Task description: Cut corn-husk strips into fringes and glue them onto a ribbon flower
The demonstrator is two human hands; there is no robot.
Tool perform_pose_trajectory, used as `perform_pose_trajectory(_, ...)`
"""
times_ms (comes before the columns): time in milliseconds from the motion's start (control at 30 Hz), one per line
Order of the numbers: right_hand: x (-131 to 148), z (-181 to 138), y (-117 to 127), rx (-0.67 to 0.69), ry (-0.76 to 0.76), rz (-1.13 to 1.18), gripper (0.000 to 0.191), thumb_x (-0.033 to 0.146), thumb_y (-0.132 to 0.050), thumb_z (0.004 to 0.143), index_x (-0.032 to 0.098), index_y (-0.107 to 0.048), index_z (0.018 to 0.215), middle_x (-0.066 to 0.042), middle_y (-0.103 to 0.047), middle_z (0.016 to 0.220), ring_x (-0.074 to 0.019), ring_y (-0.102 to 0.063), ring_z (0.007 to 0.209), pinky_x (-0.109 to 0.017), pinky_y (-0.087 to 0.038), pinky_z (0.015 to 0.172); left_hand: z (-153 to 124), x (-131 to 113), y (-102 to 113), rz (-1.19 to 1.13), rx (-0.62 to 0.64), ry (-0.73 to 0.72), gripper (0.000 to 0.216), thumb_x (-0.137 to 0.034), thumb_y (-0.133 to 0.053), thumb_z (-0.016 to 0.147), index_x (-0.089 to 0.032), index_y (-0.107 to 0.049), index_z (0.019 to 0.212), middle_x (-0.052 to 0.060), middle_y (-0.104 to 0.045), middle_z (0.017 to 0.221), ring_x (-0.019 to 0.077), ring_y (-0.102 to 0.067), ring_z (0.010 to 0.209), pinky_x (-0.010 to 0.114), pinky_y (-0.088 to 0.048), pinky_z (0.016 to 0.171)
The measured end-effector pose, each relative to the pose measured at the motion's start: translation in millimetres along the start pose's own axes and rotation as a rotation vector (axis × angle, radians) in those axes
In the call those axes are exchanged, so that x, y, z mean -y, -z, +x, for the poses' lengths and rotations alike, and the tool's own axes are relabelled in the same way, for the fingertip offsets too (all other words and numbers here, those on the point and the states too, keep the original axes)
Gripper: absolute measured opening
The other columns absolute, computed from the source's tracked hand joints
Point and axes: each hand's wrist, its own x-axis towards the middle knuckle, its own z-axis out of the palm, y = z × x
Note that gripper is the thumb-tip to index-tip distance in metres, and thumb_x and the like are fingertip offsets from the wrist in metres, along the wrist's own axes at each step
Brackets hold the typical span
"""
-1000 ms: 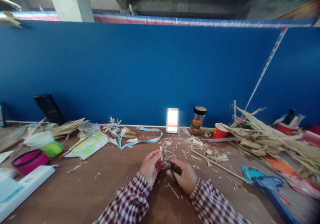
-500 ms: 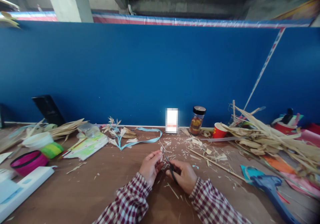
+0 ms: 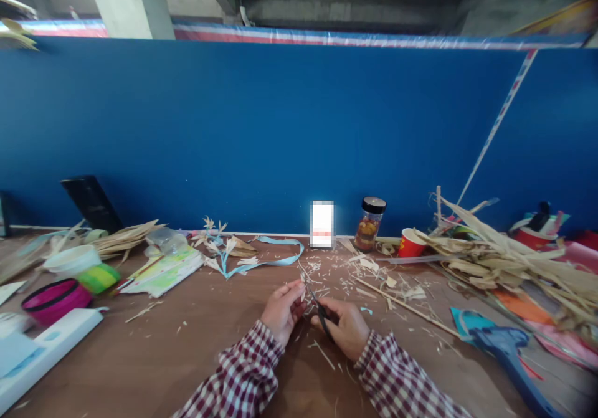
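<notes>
My left hand [image 3: 284, 311] is closed, thumb and fingertips pinching a small pale piece [image 3: 303, 287] that looks like dried husk on a thin stem. My right hand [image 3: 346, 326] is wrapped round black-handled scissors [image 3: 324, 319]. The scissor blades point up and left, close to the pinched piece; whether they touch it I cannot tell. Many pale clippings [image 3: 322, 267] lie scattered on the brown table [image 3: 196, 356] around and beyond both hands.
Beyond my hands lies a light blue ribbon [image 3: 280, 260] with husk flowers. A lidded jar [image 3: 369, 226] and red paper cup [image 3: 411, 243] stand at the back. Dried husks [image 3: 504, 256] and a blue glue gun [image 3: 507, 349] lie right; a white power strip [image 3: 56, 352] lies left.
Both hands keep almost the same place and grip. The whole view has shifted very slightly; nothing else has visibly moved.
</notes>
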Motion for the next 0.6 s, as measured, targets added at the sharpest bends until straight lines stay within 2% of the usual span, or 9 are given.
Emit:
perform_pose_trajectory(167,-0.1,0.4,0.2,0.016,-0.004,0.019,0.025,0.029,-0.051,0.075,0.021,-0.063,0.096,0.001,-0.063,0.069,-0.0141,-0.054,0.062,-0.022,-0.042,0.056,-0.7,-0.5,-0.4,0.001,-0.003,0.002,0.008,-0.01,-0.06,0.071,-0.011,-0.059,0.079,-0.001,-0.057,0.059,0.0053,-0.054,0.046,0.014,-0.047,0.045)
perform_pose_trajectory(433,1.7,0.7,-0.5,0.014,-0.022,0.039,0.023,0.031,-0.049,0.078,0.019,-0.064,0.089,0.001,-0.059,0.064,-0.013,-0.051,0.059,-0.02,-0.04,0.053,0.3,-1.1,0.0,-0.001,-0.012,0.006,0.011,-0.011,-0.063,0.068,-0.012,-0.059,0.078,-0.001,-0.059,0.061,0.0053,-0.054,0.047,0.014,-0.047,0.046)
perform_pose_trajectory(600,1.4,0.8,-1.2,-0.025,-0.061,0.06,0.023,0.032,-0.05,0.077,0.019,-0.063,0.091,0.003,-0.052,0.055,-0.011,-0.045,0.049,-0.02,-0.037,0.047,-2.1,-2.0,0.0,0.044,0.022,-0.001,0.012,-0.015,-0.066,0.065,-0.012,-0.057,0.074,-0.003,-0.056,0.055,0.0026,-0.048,0.041,0.01,-0.037,0.036)
